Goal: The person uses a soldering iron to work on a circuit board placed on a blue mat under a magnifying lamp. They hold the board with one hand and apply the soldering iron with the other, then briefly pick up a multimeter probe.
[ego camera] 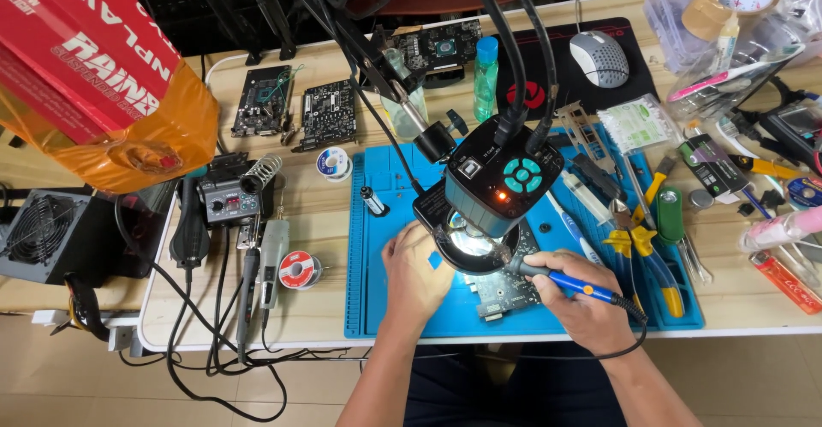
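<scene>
A dark circuit board (503,288) lies on the blue work mat (377,298) under a black microscope camera (503,174) with a lit ring light (473,245). My right hand (582,300) grips a blue-handled soldering iron (567,280), its tip pointing left at the board beneath the ring light. My left hand (417,266) rests on the mat at the board's left edge, fingers curled toward the light; whether it pinches anything is hidden.
A soldering station (227,197), solder spools (300,269) and hanging cables sit left of the mat. Yellow-handled pliers (640,251), tweezers and other tools lie right. Two graphics boards (295,110), a green bottle (485,76) and a mouse (599,57) are behind.
</scene>
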